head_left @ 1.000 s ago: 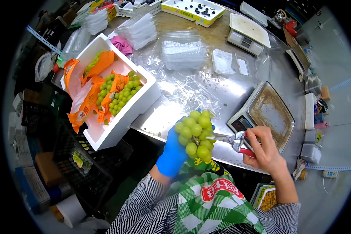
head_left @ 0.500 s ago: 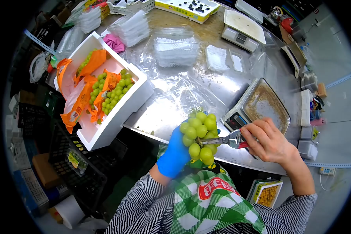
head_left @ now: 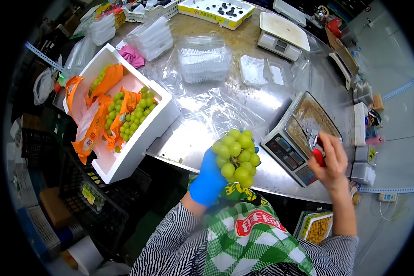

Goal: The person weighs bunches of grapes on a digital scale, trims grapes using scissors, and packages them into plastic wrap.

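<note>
A bunch of green grapes (head_left: 237, 158) rests in my left hand (head_left: 208, 178), which wears a blue glove and is closed around its far side. The stems show in the middle of the bunch. My right hand (head_left: 331, 161), bare, grips red-handled pruning shears (head_left: 316, 149) over the near edge of a digital scale (head_left: 285, 154). The shears' blades point up and left above the scale's stained pan. To the left, a white foam box (head_left: 170, 108) holds more green grapes (head_left: 135, 115) in orange wrappers (head_left: 94, 126).
Clear plastic trays (head_left: 204, 62) are stacked on the metal table (head_left: 170, 147), beside thin plastic film (head_left: 216, 110). A second scale (head_left: 283, 37) and a yellow-white box of dark berries (head_left: 216, 11) stand at the back. Black crates (head_left: 96, 202) sit below left; a box of small yellow fruit (head_left: 317, 230) is below right.
My right hand has drawn the shears away from the grapes, to the right and over the scale. My left hand keeps the bunch in nearly the same place.
</note>
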`<state>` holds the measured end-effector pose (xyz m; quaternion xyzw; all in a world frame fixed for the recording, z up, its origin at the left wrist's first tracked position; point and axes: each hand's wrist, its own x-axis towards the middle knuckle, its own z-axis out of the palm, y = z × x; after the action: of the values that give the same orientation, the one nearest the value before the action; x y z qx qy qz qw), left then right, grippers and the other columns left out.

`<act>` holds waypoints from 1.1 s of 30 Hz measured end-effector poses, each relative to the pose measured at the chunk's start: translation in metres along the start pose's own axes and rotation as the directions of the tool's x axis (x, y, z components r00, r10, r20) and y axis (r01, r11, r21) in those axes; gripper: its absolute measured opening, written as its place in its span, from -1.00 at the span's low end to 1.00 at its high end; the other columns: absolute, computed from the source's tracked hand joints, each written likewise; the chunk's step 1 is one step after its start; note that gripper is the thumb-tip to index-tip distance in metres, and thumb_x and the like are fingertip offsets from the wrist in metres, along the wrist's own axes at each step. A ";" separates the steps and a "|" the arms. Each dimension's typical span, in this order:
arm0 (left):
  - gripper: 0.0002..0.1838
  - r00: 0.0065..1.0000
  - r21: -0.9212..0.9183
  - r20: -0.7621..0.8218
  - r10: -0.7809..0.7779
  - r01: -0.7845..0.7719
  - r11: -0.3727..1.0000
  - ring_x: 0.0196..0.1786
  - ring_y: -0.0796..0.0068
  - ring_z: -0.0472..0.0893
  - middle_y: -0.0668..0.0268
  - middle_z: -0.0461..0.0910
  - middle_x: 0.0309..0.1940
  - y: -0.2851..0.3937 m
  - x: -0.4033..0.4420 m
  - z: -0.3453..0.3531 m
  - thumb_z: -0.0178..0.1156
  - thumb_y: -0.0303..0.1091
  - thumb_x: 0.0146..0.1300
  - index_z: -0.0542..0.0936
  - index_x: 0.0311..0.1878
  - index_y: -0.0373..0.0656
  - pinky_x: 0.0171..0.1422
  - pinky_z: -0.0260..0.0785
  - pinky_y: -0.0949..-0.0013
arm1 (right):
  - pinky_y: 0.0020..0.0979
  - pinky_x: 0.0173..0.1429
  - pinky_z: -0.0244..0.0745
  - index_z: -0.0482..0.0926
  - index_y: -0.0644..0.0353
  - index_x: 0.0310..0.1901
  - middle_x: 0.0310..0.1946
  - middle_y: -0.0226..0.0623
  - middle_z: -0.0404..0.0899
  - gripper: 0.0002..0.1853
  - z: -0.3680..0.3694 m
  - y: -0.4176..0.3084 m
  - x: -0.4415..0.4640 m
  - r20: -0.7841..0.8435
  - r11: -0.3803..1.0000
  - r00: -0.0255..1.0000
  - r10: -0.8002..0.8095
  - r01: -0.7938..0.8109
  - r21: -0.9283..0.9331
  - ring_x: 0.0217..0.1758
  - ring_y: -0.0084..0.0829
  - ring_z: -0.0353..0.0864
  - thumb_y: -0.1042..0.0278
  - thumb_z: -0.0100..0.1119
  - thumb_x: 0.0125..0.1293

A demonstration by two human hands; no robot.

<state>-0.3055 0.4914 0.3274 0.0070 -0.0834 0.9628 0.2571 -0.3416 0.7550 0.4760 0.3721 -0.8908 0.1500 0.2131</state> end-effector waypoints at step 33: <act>-0.45 0.846 0.731 -0.388 0.366 0.041 0.681 0.36 0.17 0.32 0.13 0.24 0.37 -0.087 0.053 0.077 -0.21 0.01 0.48 0.22 0.44 -0.02 0.40 0.22 0.02 | -0.18 0.38 0.29 0.22 0.21 0.38 0.34 -0.05 0.26 -0.30 0.073 -0.045 -0.062 0.132 -0.051 0.730 0.671 -0.132 0.990 0.34 -0.14 0.36 0.34 0.20 0.18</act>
<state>-0.3106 0.5792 0.4202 -0.1539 0.3672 0.9040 0.1558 -0.2897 0.7300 0.3871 0.0822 -0.5571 0.8258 0.0322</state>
